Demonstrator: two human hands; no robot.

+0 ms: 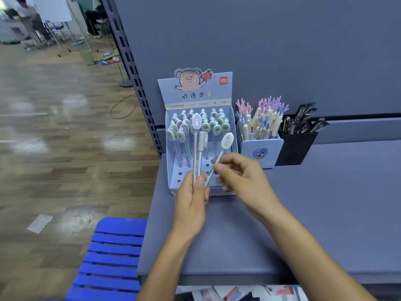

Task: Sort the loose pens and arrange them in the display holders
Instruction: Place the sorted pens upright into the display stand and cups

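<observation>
Gripping two upright pens (196, 153), the left hand (191, 203) fronts the display box (195, 95). The right hand (243, 179) pinches a tilted pen (227, 141).

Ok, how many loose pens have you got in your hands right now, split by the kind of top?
Charm-top pens: 2, one held in the left hand, one pinched by the right hand
Clip-cap pen: 1, in the left hand
Total: 3
</observation>
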